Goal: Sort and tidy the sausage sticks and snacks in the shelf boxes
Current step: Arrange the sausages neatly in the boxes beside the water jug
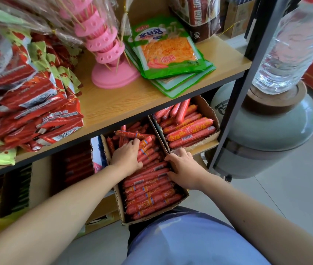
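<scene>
While the left hand (pixel 127 159) curls round loose sausage sticks (pixel 148 188) at the cardboard box's (pixel 120 203) far end and the right hand (pixel 185 170) drapes over its right wall, grip unclear, straightening seems midway, next needing strays laid parallel with the near rows.

Two hands show, the left hand (pixel 127 158) and the right hand (pixel 185 169). Two open boxes, the centre box (pixel 119 203) and the right box (pixel 208 109), hold uncountably many sausage sticks (pixel 152 199). At least three green packets (pixel 169 48) are stacked at upper centre. There is one pink stand (pixel 113 73), one water bottle (pixel 289 44) and one jar (pixel 278 131).
</scene>
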Demonstrator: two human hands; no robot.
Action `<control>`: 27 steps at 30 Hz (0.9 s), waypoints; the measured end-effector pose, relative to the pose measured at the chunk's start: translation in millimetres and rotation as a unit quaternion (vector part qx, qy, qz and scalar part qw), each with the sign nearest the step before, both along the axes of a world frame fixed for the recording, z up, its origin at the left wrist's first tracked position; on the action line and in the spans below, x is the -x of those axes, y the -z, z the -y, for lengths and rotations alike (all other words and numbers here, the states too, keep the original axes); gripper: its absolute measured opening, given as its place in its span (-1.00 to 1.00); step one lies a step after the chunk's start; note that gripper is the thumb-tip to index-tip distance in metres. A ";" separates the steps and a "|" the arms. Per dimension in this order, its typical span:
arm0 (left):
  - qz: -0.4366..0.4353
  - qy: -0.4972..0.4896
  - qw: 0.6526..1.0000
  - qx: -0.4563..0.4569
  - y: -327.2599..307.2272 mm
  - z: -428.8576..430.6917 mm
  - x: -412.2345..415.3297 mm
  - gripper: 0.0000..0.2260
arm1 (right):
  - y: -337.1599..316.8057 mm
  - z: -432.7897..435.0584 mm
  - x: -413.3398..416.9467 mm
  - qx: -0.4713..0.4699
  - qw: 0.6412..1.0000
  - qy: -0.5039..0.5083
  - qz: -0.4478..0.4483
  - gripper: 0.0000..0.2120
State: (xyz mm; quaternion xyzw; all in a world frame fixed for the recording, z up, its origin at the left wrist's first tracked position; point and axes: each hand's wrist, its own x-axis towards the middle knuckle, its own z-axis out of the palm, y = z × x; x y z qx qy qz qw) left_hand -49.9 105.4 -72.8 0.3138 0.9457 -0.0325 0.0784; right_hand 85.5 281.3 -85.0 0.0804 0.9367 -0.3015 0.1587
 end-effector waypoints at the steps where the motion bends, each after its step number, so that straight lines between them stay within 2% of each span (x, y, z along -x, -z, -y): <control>1: -0.014 0.010 0.999 -0.032 -0.3 2.0 1.7 -0.56 | 0.1 0.1 0.1 -0.002 1.000 0.000 0.000 -0.51; 4: -0.025 0.027 0.996 -0.082 0.1 5.1 9.3 -0.71 | 0.3 0.8 0.2 -0.002 1.000 -0.001 0.001 -0.50; 5: -0.007 0.009 0.997 -0.073 -0.6 4.9 11.7 -0.65 | 0.4 0.9 0.5 -0.001 1.000 -0.001 0.001 -0.50; 8: 0.099 -0.054 0.993 0.023 -0.3 3.2 15.8 -0.25 | 1.0 1.5 1.0 0.000 1.000 -0.004 0.004 -0.51; 10: 0.107 -0.055 0.990 0.069 2.7 1.7 14.4 -0.14 | 0.4 1.2 1.4 -0.002 1.000 -0.005 0.006 -0.51; 12: 0.115 -0.077 0.989 0.060 3.5 -0.4 14.8 -0.14 | -0.2 0.8 2.5 -0.003 1.000 -0.006 0.005 -0.51; 15: 0.177 -0.115 0.976 0.052 1.9 -6.5 16.5 -0.12 | -0.3 0.5 2.5 -0.006 1.000 -0.006 0.004 -0.51; 18: 0.212 -0.093 0.969 0.082 -0.6 -9.6 16.1 -0.19 | -0.1 1.1 1.8 -0.009 1.000 -0.006 0.002 -0.51; 22: 0.252 -0.056 0.964 0.065 -10.1 -5.6 20.2 -0.30 | -0.2 0.7 2.0 -0.007 1.000 -0.006 0.000 -0.51; 25: 0.295 -0.074 0.950 0.064 -14.7 -4.9 19.9 -0.12 | -0.4 1.9 1.7 -0.005 1.000 -0.009 0.003 -0.51; 27: 0.286 -0.069 0.953 0.076 -16.6 -5.8 19.0 -0.07 | -1.3 2.9 1.3 -0.003 1.000 -0.012 0.004 -0.52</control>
